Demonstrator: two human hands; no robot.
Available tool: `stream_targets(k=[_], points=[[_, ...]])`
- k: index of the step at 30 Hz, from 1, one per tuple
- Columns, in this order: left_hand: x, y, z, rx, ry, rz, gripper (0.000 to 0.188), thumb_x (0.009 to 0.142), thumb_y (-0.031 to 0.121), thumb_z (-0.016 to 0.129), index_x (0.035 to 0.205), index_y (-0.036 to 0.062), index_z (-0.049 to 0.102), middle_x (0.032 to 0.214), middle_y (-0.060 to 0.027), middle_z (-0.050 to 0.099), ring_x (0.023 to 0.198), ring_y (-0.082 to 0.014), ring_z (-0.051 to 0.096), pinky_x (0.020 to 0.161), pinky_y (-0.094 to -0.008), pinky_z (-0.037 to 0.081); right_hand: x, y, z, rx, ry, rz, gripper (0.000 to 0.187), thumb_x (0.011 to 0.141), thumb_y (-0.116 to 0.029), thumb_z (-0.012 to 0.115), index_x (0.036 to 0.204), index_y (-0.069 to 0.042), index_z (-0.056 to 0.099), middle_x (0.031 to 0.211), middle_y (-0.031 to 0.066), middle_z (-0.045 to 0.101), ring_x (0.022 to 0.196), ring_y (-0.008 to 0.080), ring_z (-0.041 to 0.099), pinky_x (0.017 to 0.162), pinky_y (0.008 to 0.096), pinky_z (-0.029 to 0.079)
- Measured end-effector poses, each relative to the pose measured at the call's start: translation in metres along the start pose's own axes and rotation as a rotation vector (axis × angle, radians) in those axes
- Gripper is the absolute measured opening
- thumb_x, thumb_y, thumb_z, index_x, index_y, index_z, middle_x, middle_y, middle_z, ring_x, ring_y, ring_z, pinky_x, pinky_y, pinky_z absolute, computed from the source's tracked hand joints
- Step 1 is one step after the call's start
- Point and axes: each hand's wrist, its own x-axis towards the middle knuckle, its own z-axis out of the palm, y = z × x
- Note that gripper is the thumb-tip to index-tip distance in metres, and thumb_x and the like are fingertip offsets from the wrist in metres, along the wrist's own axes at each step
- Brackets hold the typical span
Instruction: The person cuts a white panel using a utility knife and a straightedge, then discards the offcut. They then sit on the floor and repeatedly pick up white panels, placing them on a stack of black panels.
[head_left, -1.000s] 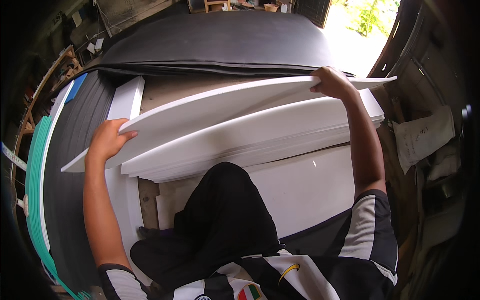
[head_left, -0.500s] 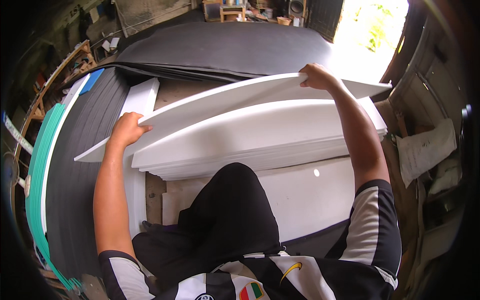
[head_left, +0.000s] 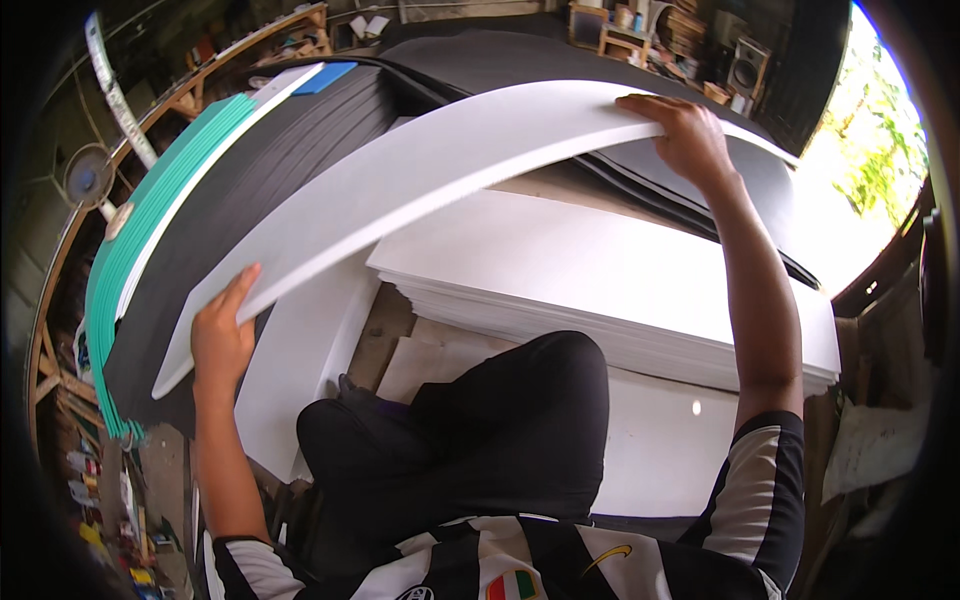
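Lifted higher than a moment ago, the white foam sheet (head_left: 440,170) is now bowing above the white stack (head_left: 600,280). Left hand (head_left: 222,335) is gripping its near left edge, fingers curled around it; right hand (head_left: 685,135) is pinching the far right edge. Black sheets (head_left: 270,150) and green sheets (head_left: 150,220) are lying to the left.

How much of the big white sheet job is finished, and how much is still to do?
One white sheet is lifted, gripped near its ends by the left hand and the right hand. That is the part in hand. Under it, a thick stack of white sheets still lies flat, so plenty seems left. Nothing clearly shows what is already done: the black sheets with green-edged ones beside may only be stored there.
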Motion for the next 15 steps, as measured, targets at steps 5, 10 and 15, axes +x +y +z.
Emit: stream_targets(k=[5,10,15], points=[[-0.117,-0.030,-0.024,0.133,0.009,-0.206,0.063,0.081,-0.011,0.058,0.141,0.0084,0.063,0.136,-0.0206,0.068,0.126,-0.0390,0.065,0.106,-0.0461,0.052,0.046,-0.090,0.077,0.044,0.215,-0.417,0.062,0.080,0.008,0.065,0.132,-0.024,0.071,0.133,0.0000,0.072,0.124,0.0238,0.068,0.106,0.0405,0.056],[-0.230,-0.048,-0.033,0.256,-0.004,-0.473,0.063,0.082,-0.011,0.056,0.142,0.0074,0.063,0.137,-0.0209,0.067,0.127,-0.0392,0.065,0.108,-0.0474,0.051,0.091,-0.219,0.158,0.191,0.289,-0.654,0.046,0.091,-0.004,0.061,0.131,-0.025,0.070,0.131,-0.0011,0.074,0.122,0.0233,0.070,0.103,0.0397,0.056],[-0.319,-0.058,-0.031,0.344,0.008,-0.679,0.059,0.086,-0.008,0.053,0.142,0.0073,0.063,0.139,-0.0204,0.066,0.130,-0.0416,0.062,0.109,-0.0506,0.050,0.109,-0.351,0.227,0.408,0.307,-0.786,0.042,0.091,-0.007,0.062,0.129,-0.023,0.069,0.133,0.0006,0.072,0.122,0.0243,0.069,0.102,0.0393,0.057]])
